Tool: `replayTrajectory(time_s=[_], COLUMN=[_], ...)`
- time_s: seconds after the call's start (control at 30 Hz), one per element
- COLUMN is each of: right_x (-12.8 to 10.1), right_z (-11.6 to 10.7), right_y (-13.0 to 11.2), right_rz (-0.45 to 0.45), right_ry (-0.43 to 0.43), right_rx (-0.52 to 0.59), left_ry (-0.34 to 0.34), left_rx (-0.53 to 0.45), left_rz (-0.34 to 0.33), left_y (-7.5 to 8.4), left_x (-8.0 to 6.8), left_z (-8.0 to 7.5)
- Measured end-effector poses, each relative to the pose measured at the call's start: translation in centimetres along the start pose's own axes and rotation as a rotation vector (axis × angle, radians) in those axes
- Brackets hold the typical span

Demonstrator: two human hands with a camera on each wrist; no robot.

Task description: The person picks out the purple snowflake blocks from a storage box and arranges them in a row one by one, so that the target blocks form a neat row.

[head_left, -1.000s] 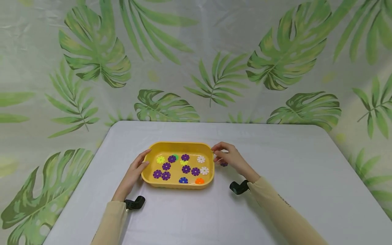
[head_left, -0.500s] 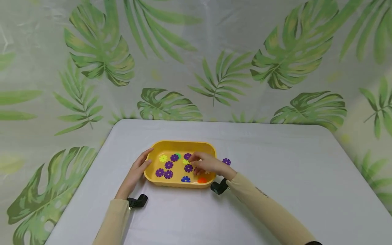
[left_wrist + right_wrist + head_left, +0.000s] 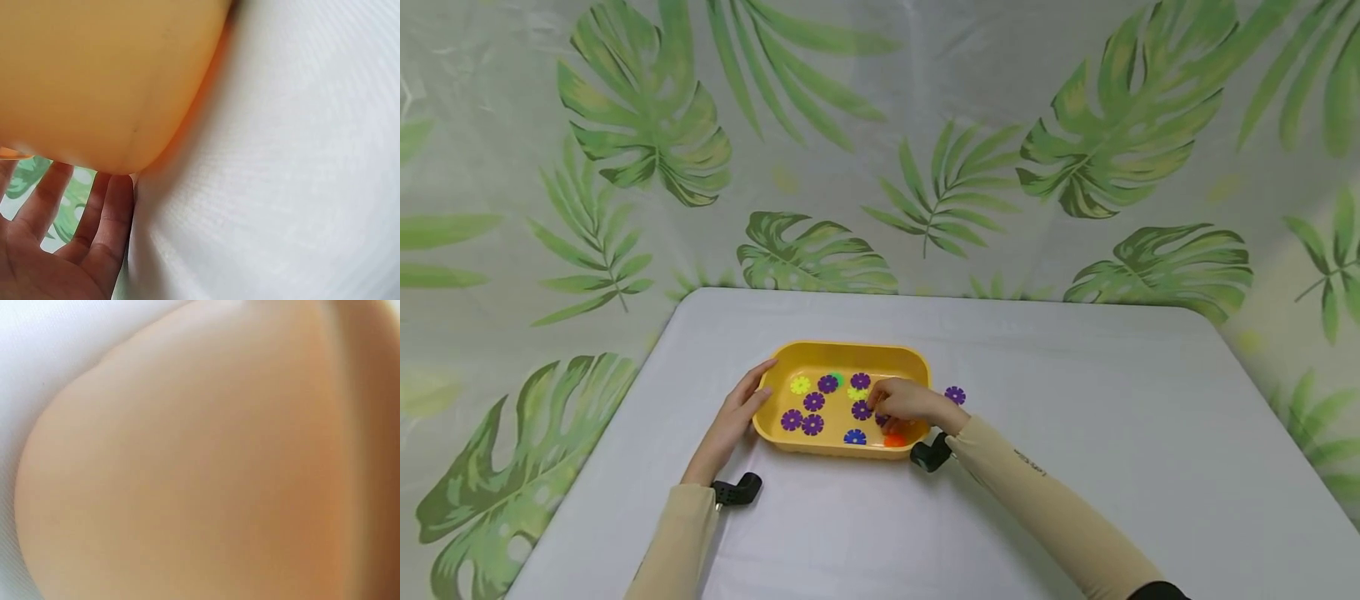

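Observation:
A yellow tray (image 3: 850, 346) sits on the white table and holds several flower-shaped plastic pieces: purple ones (image 3: 813, 402), a yellow-green one (image 3: 801, 385), a blue one (image 3: 854, 437) and an orange one (image 3: 893, 440). My left hand (image 3: 741, 407) lies with straight fingers against the tray's left outer wall (image 3: 94, 81); the same fingers (image 3: 112, 212) show beside it in the left wrist view. My right hand (image 3: 897, 400) reaches into the tray's right half, fingers bent down over the pieces; what they touch is hidden. One purple piece (image 3: 955, 395) lies on the table right of the tray.
The white table (image 3: 1075, 417) runs back to a curtain with a leaf print (image 3: 925, 167). Black wrist mounts (image 3: 737, 489) sit below both hands. The right wrist view shows only a blurred yellow tray wall (image 3: 200, 475).
My right hand left a purple piece on the table right of the tray, then moved left into the tray and settled low over the pieces. The left hand stayed at the tray's side.

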State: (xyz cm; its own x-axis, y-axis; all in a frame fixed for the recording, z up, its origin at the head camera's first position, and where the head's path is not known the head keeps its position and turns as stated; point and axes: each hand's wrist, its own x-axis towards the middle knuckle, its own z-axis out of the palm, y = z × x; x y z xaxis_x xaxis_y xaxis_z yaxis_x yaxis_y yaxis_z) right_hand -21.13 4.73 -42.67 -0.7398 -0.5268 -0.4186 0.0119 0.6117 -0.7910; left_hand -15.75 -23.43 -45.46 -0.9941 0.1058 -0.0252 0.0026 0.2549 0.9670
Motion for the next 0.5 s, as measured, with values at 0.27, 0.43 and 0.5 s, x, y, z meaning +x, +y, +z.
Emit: replayTrajectory(time_s=[0.27,0.43,0.5], right_x=[0.2,0.3,0.3], right_z=[0.6,0.6,0.5], right_y=[0.2,0.4,0.4], right_rz=[-0.015,-0.042,-0.069], right_ry=[0.035,0.046,0.043], right_rx=[0.019,0.012,0.019], left_ry=[0.017,0.014,0.012], left_rx=[-0.005,-0.013,-0.013], left_rz=[0.015,0.029,0.033], left_y=[-2.6,-2.8,-2.7], left_x=[0.9,1.0,1.0], left_z=[-0.3,-0.3,-0.3])
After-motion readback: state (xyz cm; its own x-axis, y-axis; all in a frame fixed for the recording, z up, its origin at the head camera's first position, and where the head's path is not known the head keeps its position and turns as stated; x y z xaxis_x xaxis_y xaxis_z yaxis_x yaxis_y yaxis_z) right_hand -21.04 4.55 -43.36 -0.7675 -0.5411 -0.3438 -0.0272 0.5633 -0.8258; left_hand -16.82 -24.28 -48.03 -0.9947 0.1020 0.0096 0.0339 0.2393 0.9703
